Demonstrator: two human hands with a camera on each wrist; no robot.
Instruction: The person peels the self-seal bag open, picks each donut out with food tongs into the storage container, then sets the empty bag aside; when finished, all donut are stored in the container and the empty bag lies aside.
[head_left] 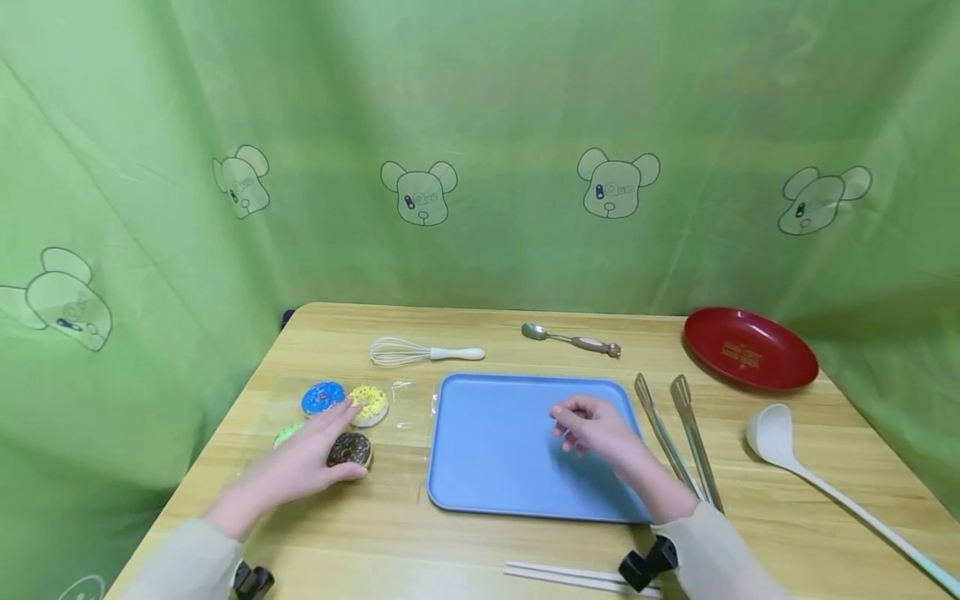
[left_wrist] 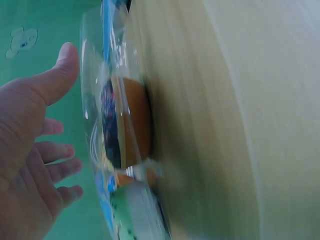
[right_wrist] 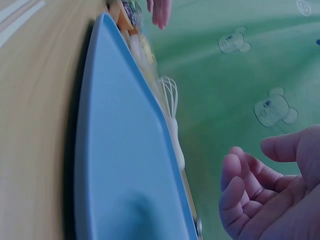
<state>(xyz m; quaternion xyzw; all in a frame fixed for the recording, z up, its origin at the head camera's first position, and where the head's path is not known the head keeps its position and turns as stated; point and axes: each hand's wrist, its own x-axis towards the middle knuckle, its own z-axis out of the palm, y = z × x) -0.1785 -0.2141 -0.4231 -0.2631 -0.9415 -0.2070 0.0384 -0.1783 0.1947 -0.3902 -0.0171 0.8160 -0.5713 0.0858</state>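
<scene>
My left hand (head_left: 303, 458) hovers with straight, spread fingers over several toy donuts. Blue (head_left: 315, 397), yellow (head_left: 377, 410), dark-brown (head_left: 360, 444) and green (head_left: 286, 432) ones show around it, the green one partly covered by the hand. Clear plastic wrapping (left_wrist: 90, 65) encloses them in the left wrist view, with the thumb and fingertips apart from it. Above the right half of a blue tray (head_left: 491, 454) is my right hand (head_left: 600, 429), its fingers loosely curled around nothing. Its shadow falls on the tray's bare surface.
Behind the tray lie a white whisk (head_left: 453, 353) and a spoon (head_left: 573, 340). Metal tongs (head_left: 693, 433) are at its right, a red plate (head_left: 780, 354) and a white ladle (head_left: 772, 433) farther right. Chopsticks (head_left: 558, 575) lie near the front. Green curtain (head_left: 495, 83) hangs behind.
</scene>
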